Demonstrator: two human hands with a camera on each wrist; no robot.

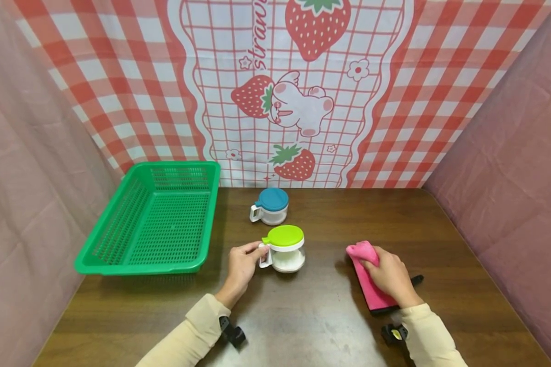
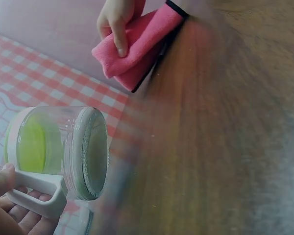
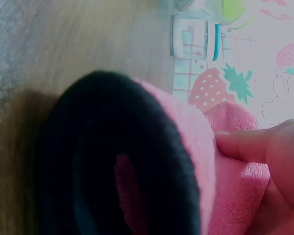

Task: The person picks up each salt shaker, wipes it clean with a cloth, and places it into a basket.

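Observation:
My left hand point(image 1: 242, 266) grips the white handle of a clear jar with a lime-green lid point(image 1: 285, 236). White contents show through its wall in the head view. In the left wrist view the jar point(image 2: 59, 152) appears raised off the table, its ribbed base facing the camera. My right hand point(image 1: 391, 274) holds a folded pink cloth point(image 1: 367, 280) with black edging, at the right of the table. The right wrist view shows a finger and thumb area pressed on the cloth point(image 3: 235, 171), its black edge looping close to the camera.
Behind the green-lidded jar stands a similar jar with a blue lid point(image 1: 273, 200), its handle to the left. A green perforated basket point(image 1: 206, 224) occupies the table's left side. A strawberry-patterned checked curtain point(image 1: 303, 102) hangs at the back edge, with pink drapes point(image 1: 509, 153) on both sides.

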